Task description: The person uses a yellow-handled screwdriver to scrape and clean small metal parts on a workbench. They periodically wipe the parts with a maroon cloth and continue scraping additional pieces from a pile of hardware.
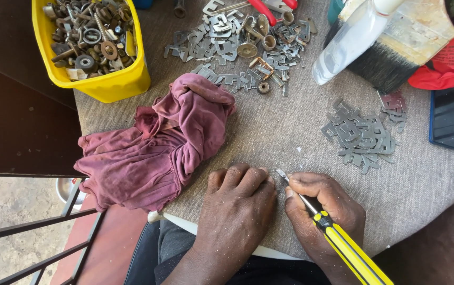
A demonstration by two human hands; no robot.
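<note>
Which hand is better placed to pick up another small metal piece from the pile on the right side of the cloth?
Probably the left hand. It lies flat on the grey cloth and grips no tool. The right hand is nearer to the pile of metal pieces, but it holds the yellow screwdriver.

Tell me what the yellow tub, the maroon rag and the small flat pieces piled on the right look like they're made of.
Yellow tub: apparently plastic, with smooth, glossy, evenly coloured walls. Maroon rag: soft woven cloth, probably cotton, matte, crumpled into folds and faintly stained. Flat pieces: likely thin stamped sheet metal, dull grey with a slight sheen and sharp cut edges; which metal can't be told.
</note>
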